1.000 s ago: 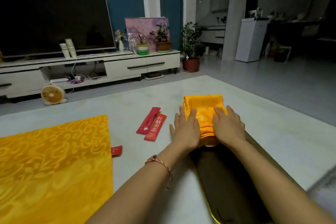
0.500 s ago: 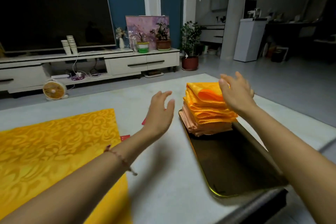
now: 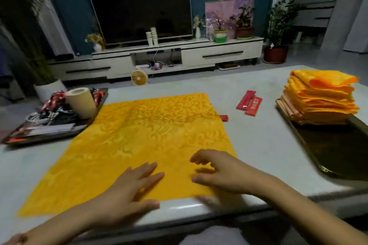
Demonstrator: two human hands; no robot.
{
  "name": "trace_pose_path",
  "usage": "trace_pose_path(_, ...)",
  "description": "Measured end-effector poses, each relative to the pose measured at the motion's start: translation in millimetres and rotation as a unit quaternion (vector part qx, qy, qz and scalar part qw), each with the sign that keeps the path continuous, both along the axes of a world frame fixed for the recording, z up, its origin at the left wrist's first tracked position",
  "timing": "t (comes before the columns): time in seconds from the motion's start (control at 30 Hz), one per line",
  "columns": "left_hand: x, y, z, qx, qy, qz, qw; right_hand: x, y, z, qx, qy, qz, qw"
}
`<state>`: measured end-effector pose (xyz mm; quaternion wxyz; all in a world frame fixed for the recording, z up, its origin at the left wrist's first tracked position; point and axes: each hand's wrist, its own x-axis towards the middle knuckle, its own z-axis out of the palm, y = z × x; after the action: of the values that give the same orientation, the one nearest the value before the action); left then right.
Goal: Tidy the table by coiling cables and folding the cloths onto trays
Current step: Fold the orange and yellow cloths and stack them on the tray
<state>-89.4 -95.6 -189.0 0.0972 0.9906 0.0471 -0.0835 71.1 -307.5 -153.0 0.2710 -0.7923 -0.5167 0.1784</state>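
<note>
Head cam: yellow cloth (image 3: 151, 135) lies spread flat mid-frame on the table (image 3: 268, 145). Left hand (image 3: 127, 189) is over its near edge, fingers straight and apart. Right hand (image 3: 223, 173) is beside it at lower centre, fingers loosely bent, gripping nothing. Folded cloths (image 3: 320, 99) sit stacked on the dark tray (image 3: 338, 151) at right. Cables (image 3: 51, 109) are on the left tray (image 3: 49, 131).

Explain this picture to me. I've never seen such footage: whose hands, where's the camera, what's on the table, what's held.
No machine here: a person wears a camera on the head, looking down at their own hands. The left hand and right hand are open over the near edge of a yellow cloth spread on the table, apparently gripping nothing. The right tray carries folded cloths; the left tray holds cables and a paper roll. Red sachets lie between.
</note>
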Motion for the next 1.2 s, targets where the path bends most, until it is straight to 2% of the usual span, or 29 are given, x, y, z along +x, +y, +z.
trace_pose_path(0.07, -4, -3, -10, 0.015, -0.057, 0.020, 0.998, -16, 8, -13, -0.033, -0.021, 0.019, 0.999)
trace_pose_path(0.13, -4, -8, -16, 0.011, -0.154, 0.029, 0.988, -27, 15, -23, -0.064, -0.102, 0.029, 0.992)
trace_pose_path(0.27, 8, -18, -4, -0.047, -0.286, 0.130, 0.948, -29, 21, -34, -0.031, -0.245, -0.012, 0.969)
trace_pose_path(0.33, 15, -23, 6, -0.083, -0.321, 0.130, 0.934, -21, 20, -30, 0.001, -0.248, -0.055, 0.967)
trace_pose_path(0.37, 16, -24, 8, -0.075, -0.317, 0.112, 0.939, -16, 20, -25, 0.024, -0.233, -0.078, 0.969)
trace_pose_path(0.43, 13, -25, 10, -0.024, -0.276, 0.069, 0.958, -4, 20, -12, 0.039, -0.210, -0.113, 0.970)
trace_pose_path(0.53, -4, -17, 4, 0.051, -0.161, 0.037, 0.985, 10, 19, 0, 0.026, -0.177, -0.107, 0.978)
trace_pose_path(0.73, -51, 22, 19, 0.059, -0.049, 0.142, 0.987, 14, 7, 7, 0.004, -0.118, -0.070, 0.991)
trace_pose_path(0.83, -68, 42, 46, -0.012, -0.005, 0.146, 0.989, 15, 2, 18, -0.033, -0.055, -0.033, 0.997)
trace_pose_path(0.9, -78, 48, 66, -0.127, 0.017, 0.129, 0.983, 15, -6, 30, -0.067, 0.019, 0.011, 0.998)
trace_pose_path(0.97, -86, 49, 83, -0.238, 0.085, 0.121, 0.960, 17, -18, 42, -0.117, 0.077, 0.055, 0.989)
trace_pose_path(1.03, -90, 49, 92, -0.307, 0.187, 0.110, 0.927, 21, -29, 52, -0.199, 0.108, 0.097, 0.969)
trace_pose_path(1.13, -89, 51, 96, -0.346, 0.325, 0.083, 0.876, 26, -36, 61, -0.322, 0.148, 0.161, 0.921)
trace_pose_path(1.2, -81, 56, 98, -0.333, 0.362, 0.082, 0.867, 30, -34, 65, -0.354, 0.165, 0.161, 0.906)
